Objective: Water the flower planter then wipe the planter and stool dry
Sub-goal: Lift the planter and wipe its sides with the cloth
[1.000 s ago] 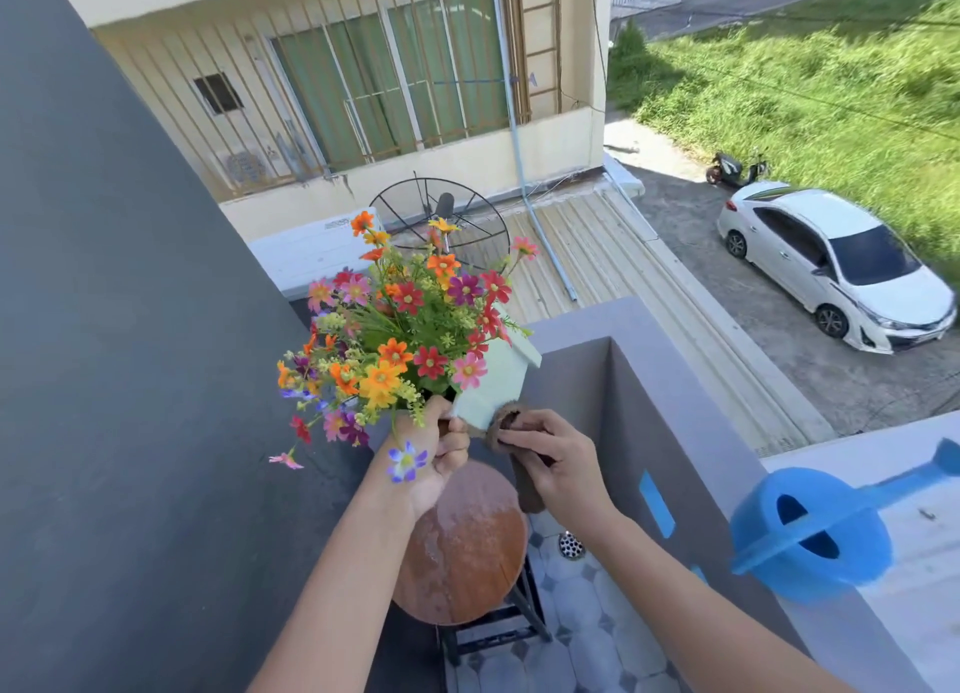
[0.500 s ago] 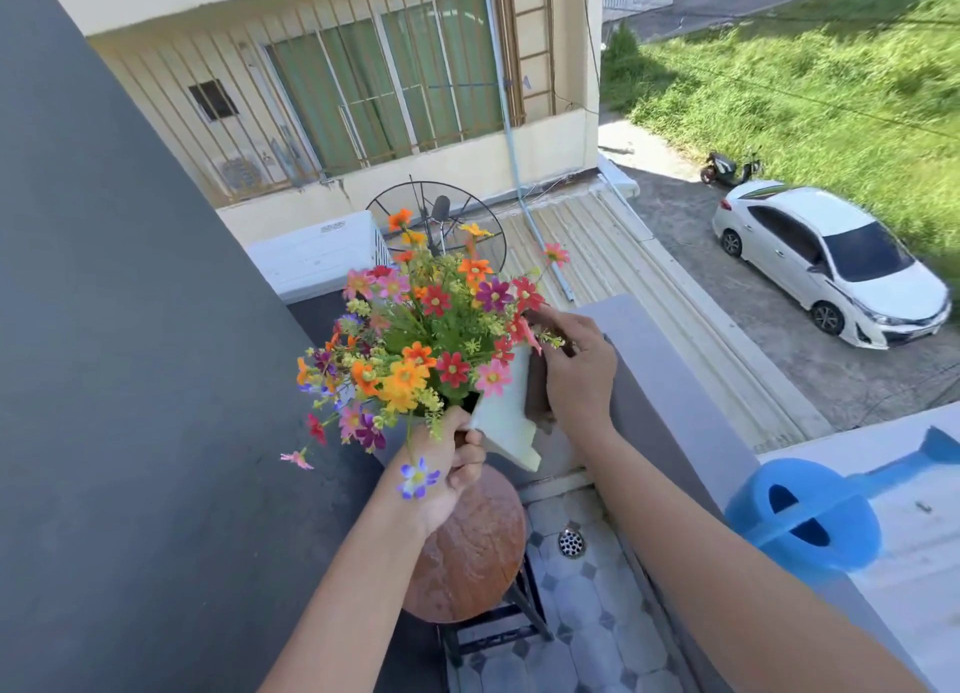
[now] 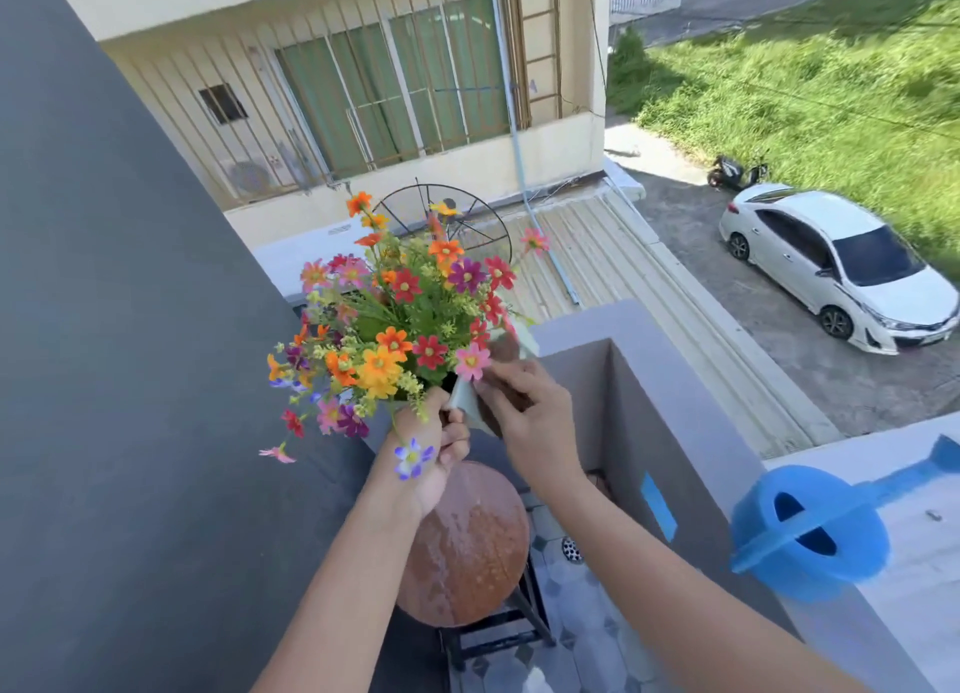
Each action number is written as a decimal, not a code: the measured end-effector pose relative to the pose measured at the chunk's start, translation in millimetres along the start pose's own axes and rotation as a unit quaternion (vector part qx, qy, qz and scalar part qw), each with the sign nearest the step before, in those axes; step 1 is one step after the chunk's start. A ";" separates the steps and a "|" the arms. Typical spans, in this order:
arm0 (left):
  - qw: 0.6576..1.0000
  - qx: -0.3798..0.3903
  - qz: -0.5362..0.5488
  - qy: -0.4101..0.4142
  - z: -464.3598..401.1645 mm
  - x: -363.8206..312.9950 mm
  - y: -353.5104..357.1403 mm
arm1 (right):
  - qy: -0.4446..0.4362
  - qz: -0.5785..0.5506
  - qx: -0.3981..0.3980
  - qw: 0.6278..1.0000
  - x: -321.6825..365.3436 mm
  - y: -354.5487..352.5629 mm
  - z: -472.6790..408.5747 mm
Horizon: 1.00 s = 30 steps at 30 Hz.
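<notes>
A pale green planter [image 3: 467, 401] full of bright mixed flowers [image 3: 400, 318] is lifted above the round brown stool [image 3: 467, 547]. My left hand [image 3: 431, 443] grips the planter at its near lower edge. Pressed against the planter's right side is a brown cloth [image 3: 506, 352], held by my right hand [image 3: 530, 412]. The stool's seat glistens with water drops. Most of the planter's body is hidden by flowers and hands.
A blue watering can [image 3: 810, 536] rests on the grey parapet ledge [image 3: 909, 536] at the right. A dark grey wall [image 3: 104, 380] fills the left. The balcony's tiled floor with a drain [image 3: 571, 549] lies below; beyond the parapet are a roof and a white car.
My right hand slid the cloth from under the planter up its right side, then back down to mid-height. The planter tilted and shifted slightly in my left hand.
</notes>
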State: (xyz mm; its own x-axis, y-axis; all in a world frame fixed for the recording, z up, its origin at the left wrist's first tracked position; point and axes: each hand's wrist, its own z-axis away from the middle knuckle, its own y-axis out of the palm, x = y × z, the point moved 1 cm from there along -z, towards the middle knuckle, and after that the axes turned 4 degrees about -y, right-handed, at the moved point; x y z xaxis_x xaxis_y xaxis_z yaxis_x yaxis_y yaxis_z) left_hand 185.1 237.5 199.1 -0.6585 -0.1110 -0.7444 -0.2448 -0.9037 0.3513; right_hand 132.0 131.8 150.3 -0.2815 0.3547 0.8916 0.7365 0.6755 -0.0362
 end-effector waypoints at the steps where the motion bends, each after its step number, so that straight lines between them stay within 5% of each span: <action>1: 1.000 0.000 0.009 0.001 -2.2 -3.3 -1.3 | -0.009 0.005 0.023 1.000 -3.0 0.9 6.1; 5: 1.000 0.004 0.017 0.005 -5.9 -9.3 -4.7 | 0.019 0.007 0.036 0.999 -21.1 -1.0 21.0; 10: 1.000 -0.005 -0.016 0.017 -3.3 -12.2 -14.7 | 0.142 -0.112 -0.141 0.973 -9.5 -12.0 -9.1; 14: 0.997 0.009 -0.081 0.008 -1.3 -17.7 -30.9 | 0.138 -0.088 -0.186 0.969 -4.8 -33.7 -51.7; 19: 0.977 -0.005 -0.211 0.041 -3.3 -19.2 -40.2 | 0.159 -0.025 -0.005 0.987 -2.3 -44.7 -78.9; 25: 0.938 -0.038 -0.334 0.079 -15.0 -21.7 -52.3 | 0.272 -0.060 0.151 0.948 -10.8 -51.4 -75.5; 30: 0.932 -0.014 -0.349 0.099 -13.6 -19.9 -55.5 | 0.337 -0.068 0.159 0.925 -21.2 -52.9 -69.1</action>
State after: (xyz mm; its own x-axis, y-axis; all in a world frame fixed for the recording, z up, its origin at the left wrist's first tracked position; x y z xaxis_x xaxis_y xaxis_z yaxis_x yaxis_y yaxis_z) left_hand 221.5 284.2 186.7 -0.2009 0.4360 -0.8772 -0.5440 -0.7944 -0.2702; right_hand 141.5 43.9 164.6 0.1688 -0.1585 0.9728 0.4735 0.8787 0.0610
